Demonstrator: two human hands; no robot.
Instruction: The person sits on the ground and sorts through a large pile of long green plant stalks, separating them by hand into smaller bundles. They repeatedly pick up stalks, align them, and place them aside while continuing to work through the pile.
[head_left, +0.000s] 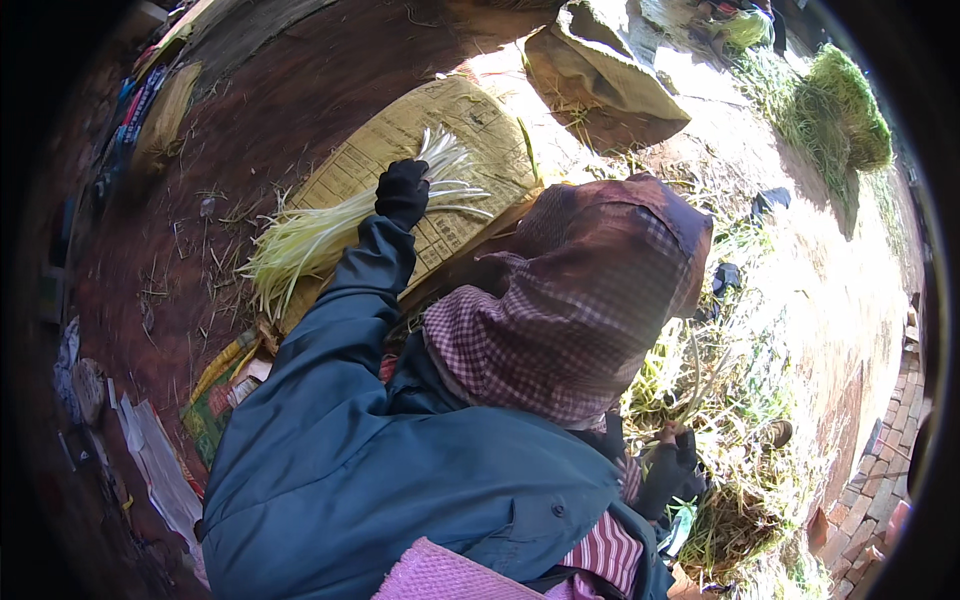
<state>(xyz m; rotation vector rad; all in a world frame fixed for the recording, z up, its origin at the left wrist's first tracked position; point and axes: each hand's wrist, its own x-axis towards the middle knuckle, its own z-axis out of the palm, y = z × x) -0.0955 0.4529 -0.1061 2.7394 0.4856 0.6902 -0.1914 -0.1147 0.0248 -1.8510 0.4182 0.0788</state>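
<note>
Neither of my own hands can be made out. Before me a person in a blue jacket (420, 480) and checked headscarf (540, 322) bends forward, seen from above and behind. This person's outstretched hand in a black glove (403, 193) is closed around a bundle of long pale-green and white stalks (315, 236). The bundle lies over a yellowish woven sack (465, 112) bearing printed writing. At the lower right, the person's other gloved hand (667, 469) is beside loose greens, its fingers near a few thin stalks (697, 375); what it grips is unclear.
Loose leaves and straw (750, 420) spread at the right. A mound of green plants (851, 109) stands at the upper right, and an open sack (600, 67) at the top. Papers (154, 465) and a coloured bag (217, 397) lie at the left. Brick paving (889, 450) borders the right.
</note>
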